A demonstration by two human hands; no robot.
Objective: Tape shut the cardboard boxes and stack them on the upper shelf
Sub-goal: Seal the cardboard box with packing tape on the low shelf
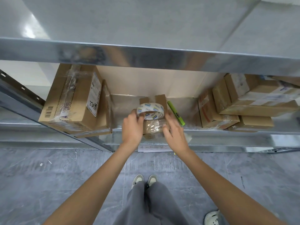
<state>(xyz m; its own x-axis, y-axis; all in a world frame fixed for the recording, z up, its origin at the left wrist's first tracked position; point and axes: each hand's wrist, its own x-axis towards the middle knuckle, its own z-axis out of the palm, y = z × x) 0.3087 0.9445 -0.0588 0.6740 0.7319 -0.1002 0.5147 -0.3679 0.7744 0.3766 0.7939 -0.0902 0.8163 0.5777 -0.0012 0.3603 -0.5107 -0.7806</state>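
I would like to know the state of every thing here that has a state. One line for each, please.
Small box: on the lower shelf, clear tape across its near side.
Tape roll: held above the small box.
Left hand: grips the tape roll.
Right hand: rests on the small box.
Green marker: lying flat, capped.
Upper shelf: no boxes visible on it.
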